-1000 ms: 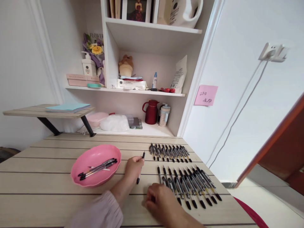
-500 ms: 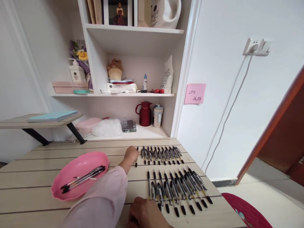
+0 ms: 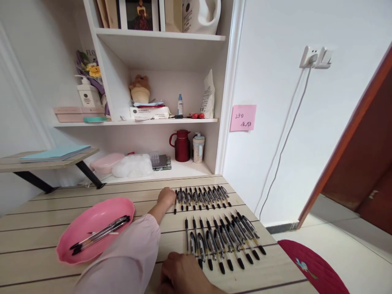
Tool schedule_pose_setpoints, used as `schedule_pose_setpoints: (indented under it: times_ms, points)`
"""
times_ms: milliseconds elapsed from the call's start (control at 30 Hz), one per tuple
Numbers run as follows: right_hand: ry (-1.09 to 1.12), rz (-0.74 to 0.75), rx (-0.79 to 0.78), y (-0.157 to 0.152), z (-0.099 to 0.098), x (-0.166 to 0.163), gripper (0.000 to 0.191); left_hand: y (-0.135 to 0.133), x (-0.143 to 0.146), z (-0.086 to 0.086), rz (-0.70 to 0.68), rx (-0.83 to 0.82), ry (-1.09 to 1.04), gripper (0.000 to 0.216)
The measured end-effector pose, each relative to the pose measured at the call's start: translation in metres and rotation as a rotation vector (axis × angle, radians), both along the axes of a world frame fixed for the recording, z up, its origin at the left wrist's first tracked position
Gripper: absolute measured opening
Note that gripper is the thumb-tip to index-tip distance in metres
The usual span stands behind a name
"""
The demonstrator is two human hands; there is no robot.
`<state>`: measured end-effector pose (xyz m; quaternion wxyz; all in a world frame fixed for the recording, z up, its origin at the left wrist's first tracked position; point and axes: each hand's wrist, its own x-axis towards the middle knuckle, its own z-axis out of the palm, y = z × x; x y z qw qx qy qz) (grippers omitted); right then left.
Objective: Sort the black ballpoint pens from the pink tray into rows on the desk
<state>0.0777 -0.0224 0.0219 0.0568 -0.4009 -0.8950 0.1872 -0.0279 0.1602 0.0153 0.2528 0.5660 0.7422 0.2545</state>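
My left hand touches the pen at the left end of the back row, fingers close together, though I cannot tell whether they pinch it. My right hand rests curled by the near left end of the front row, and I cannot tell if its hidden fingers hold anything. By my judgement most pens are laid out, with only a few loose pens left in the pink bowl.

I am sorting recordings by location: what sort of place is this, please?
Probably a home study corner: a desk with rows of pens, facing shelves holding a framed photo and a red jug.
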Motion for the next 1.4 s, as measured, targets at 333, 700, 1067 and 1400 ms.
schedule_pose_setpoints:
  times_ms: [333,700,1067,1400]
  points:
    - [0.082,0.009,0.001,-0.005,-0.002,0.002,0.02,-0.023,-0.012,0.011,-0.117,-0.186,-0.05,0.032]
    - [0.061,0.007,0.027,-0.007,-0.004,0.002,0.02,-0.05,-0.02,0.018,-0.478,0.046,0.245,0.05]
    - [0.036,0.012,0.023,-0.006,-0.002,0.001,0.021,-0.048,-0.014,0.018,-0.563,0.123,0.372,0.036]
    - [0.055,0.015,0.01,-0.005,-0.004,0.002,0.023,-0.054,-0.023,0.028,-0.554,0.183,0.429,0.042]
